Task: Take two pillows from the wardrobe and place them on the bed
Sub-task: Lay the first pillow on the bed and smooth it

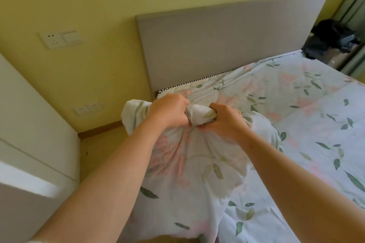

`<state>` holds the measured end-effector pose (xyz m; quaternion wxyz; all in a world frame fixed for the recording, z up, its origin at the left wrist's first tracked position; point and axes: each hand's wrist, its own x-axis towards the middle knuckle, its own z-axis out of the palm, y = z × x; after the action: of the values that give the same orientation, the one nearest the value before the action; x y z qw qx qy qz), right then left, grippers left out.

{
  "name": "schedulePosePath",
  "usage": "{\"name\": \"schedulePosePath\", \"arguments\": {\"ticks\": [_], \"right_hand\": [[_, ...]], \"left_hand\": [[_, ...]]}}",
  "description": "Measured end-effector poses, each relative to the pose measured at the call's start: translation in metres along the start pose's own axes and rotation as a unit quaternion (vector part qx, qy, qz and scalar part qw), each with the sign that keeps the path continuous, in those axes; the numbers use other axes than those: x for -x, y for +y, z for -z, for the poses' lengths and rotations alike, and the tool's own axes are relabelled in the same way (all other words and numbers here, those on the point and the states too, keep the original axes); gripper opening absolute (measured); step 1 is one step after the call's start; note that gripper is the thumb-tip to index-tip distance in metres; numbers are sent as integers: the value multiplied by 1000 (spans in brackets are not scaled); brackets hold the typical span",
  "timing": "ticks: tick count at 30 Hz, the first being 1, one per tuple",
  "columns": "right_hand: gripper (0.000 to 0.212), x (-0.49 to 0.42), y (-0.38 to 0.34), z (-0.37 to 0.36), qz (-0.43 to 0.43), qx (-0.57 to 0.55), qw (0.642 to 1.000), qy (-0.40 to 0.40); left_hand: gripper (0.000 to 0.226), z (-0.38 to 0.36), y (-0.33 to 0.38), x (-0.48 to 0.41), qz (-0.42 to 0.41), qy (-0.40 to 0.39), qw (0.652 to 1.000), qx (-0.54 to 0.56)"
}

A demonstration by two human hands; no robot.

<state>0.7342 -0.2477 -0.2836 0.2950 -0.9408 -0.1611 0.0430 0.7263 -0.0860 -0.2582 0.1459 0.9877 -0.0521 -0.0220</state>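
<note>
I hold a floral pillow (189,165) in a pale case with pink flowers and green leaves over the near left corner of the bed (308,116). My left hand (169,112) grips a bunched fold of the case at its top. My right hand (225,118) grips the same bunch just to the right, so the fists almost touch. The pillow hangs below my hands and its pattern matches the bedsheet. Only this one pillow is in view.
A grey padded headboard (227,41) stands against the yellow wall. A white cabinet (27,124) is at the left, with a narrow strip of floor between it and the bed. A dark bundle (331,39) lies beyond the far right corner by a curtain.
</note>
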Motion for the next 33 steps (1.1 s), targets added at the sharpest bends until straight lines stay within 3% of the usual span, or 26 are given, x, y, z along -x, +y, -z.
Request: {"name": "schedulePosePath", "arguments": {"ticks": [3,19,23,28,33], "right_hand": [[41,-15,-3,16,0,-20,999,26],[29,-139,-6,142,70,-81,983,148],[35,-166,-9,158,83,-54,978,182],[40,-195,-4,176,85,-45,960,262],[41,-222,5,174,47,-33,949,309]], "left_hand": [[22,22,6,-19,-19,-18,1000,-11],[19,149,58,-145,-103,52,990,-84],[30,165,58,-171,-108,104,983,-107],[17,176,63,-210,-171,193,958,-128],[23,176,53,-252,-227,208,943,-129]]}}
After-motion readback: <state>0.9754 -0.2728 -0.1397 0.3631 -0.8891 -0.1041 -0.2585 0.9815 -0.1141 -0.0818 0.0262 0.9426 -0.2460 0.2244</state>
